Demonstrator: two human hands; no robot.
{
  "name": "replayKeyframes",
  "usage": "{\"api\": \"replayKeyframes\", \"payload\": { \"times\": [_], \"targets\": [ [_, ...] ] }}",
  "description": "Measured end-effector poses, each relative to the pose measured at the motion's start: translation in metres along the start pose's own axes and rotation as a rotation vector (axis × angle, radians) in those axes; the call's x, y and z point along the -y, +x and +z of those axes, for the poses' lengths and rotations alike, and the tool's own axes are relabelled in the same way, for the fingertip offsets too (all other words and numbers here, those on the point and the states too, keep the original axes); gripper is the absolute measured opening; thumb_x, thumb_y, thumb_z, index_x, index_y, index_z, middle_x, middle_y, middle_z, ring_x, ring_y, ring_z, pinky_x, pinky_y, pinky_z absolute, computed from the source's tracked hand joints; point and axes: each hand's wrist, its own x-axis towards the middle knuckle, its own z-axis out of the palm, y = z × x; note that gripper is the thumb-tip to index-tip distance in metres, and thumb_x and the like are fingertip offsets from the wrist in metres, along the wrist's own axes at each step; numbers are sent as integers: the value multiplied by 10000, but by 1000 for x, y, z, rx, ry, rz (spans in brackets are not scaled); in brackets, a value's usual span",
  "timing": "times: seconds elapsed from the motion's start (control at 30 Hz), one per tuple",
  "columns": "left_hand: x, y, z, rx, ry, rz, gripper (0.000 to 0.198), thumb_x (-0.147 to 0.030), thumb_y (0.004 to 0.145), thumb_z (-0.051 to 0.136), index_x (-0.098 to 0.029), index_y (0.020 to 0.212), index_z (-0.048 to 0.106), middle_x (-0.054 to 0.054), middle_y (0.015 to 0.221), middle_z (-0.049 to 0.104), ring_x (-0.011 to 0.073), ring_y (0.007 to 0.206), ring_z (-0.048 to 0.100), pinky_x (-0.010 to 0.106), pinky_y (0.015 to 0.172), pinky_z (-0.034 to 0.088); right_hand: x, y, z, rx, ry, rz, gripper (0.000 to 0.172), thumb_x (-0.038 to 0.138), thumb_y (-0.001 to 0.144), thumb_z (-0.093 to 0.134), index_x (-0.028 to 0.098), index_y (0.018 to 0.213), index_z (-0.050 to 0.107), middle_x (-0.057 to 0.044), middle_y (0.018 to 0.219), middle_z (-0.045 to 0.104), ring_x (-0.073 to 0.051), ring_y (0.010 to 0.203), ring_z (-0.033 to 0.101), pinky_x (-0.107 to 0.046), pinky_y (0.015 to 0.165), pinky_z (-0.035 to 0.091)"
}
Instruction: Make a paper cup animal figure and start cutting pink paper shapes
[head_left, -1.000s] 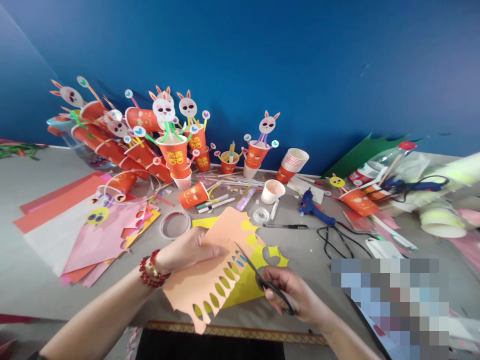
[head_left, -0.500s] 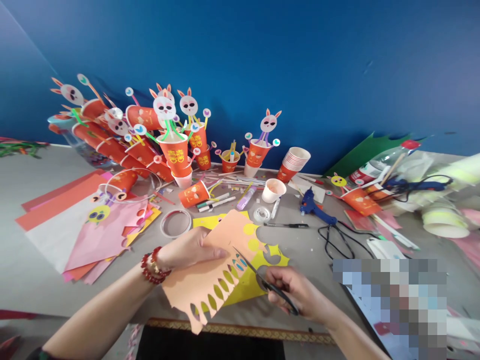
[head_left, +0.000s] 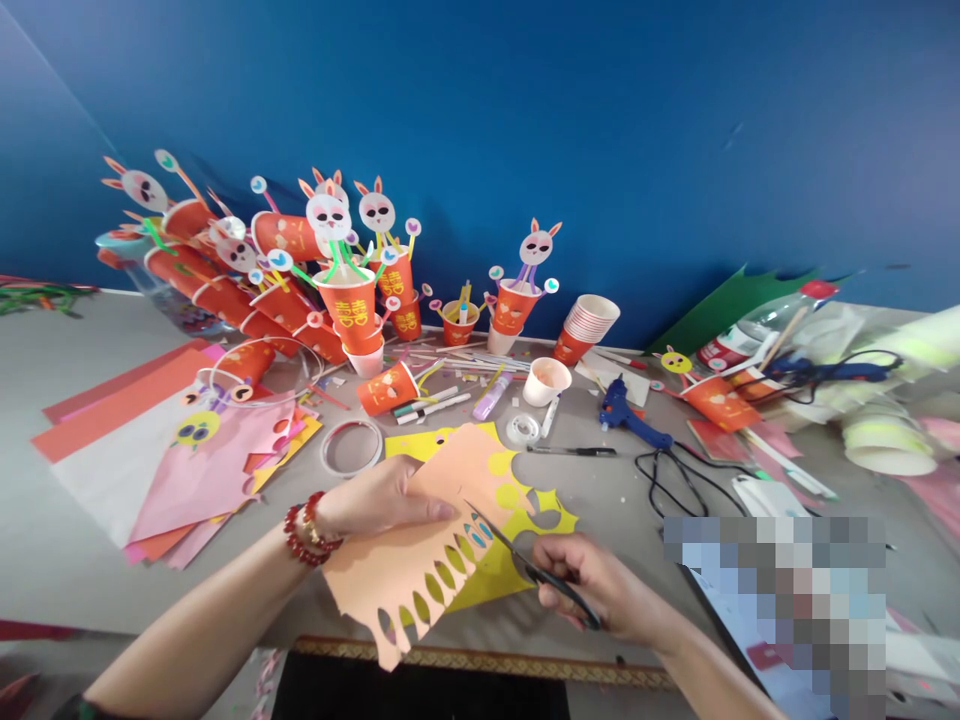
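Note:
My left hand (head_left: pixel 397 500) is closed on a sheet of peach paper (head_left: pixel 367 570), thumb on top, held tilted above the desk. Leaf-shaped holes run along the sheet's lower right edge, and two small blue ovals (head_left: pixel 478 533) are drawn near it. In my right hand (head_left: pixel 581 575) is a pair of black-handled scissors (head_left: pixel 551 580), fingers wrapped round the handles. Its blades lie at the paper's edge, just beside the blue ovals. Under the peach sheet rests a yellow sheet (head_left: pixel 487 590) with round cut-outs.
Red paper cups with rabbit faces (head_left: pixel 352 300) crowd the back left. Coloured paper sheets (head_left: pixel 112 470) lie at left. A blue glue gun (head_left: pixel 630 415), a tape roll (head_left: pixel 351 447), a white cup (head_left: pixel 547 382) and pens (head_left: pixel 574 451) stand around. A blurred-out screen (head_left: pixel 787 610) is at right.
The scissors and my right hand have shifted very slightly, staying at the paper's edge by the blue ovals. My left hand keeps its hold on the peach paper.

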Motion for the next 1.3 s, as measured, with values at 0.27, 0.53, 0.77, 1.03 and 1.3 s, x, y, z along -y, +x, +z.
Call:
{"api": "replayKeyframes", "payload": {
  "times": [0.27, 0.53, 0.77, 1.03, 1.3],
  "targets": [
    [2, 3, -2, 13, 81, 3, 426, -472, 820, 691, -169, 1119, 696, 88, 1058, 756, 267, 867, 735, 288, 683, 582, 7, -2, -2, -12, -18, 45, 582, 659, 710, 716, 221, 651, 337, 105, 511, 342, -40, 410, 314, -174, 400, 252],
    [1, 7, -4, 3, 187, 10, 447, -473, 818, 688, -182, 1158, 691, 80, 1039, 758, 260, 869, 729, 275, 665, 570, 10, -3, -9, 29, -94, 49, 571, 689, 729, 677, 209, 669, 373, 86, 510, 403, -55, 439, 347, -186, 428, 242],
    [0, 11, -7, 39, 214, 55, 449, -483, 821, 676, -179, 1151, 691, 78, 1033, 757, 245, 850, 726, 252, 635, 559, 16, 0, -13, 46, -135, 83, 566, 674, 739, 677, 206, 646, 371, 78, 489, 417, -53, 439, 328, -195, 428, 209],
    [-3, 12, -8, 78, 233, 3, 440, -533, 813, 666, -173, 1059, 726, 78, 1001, 763, 241, 840, 724, 246, 629, 555, 15, -1, -15, 63, -101, 95, 564, 667, 722, 692, 211, 651, 369, 83, 485, 429, -53, 434, 336, -187, 428, 219],
    [-1, 17, -12, 143, 196, 3, 425, -508, 802, 698, -183, 1074, 723, 78, 1020, 762, 233, 842, 731, 237, 636, 565, 13, 1, -20, 99, -165, 99, 554, 637, 733, 701, 209, 651, 359, 97, 499, 348, -56, 465, 294, -181, 427, 195]
  ]
}}
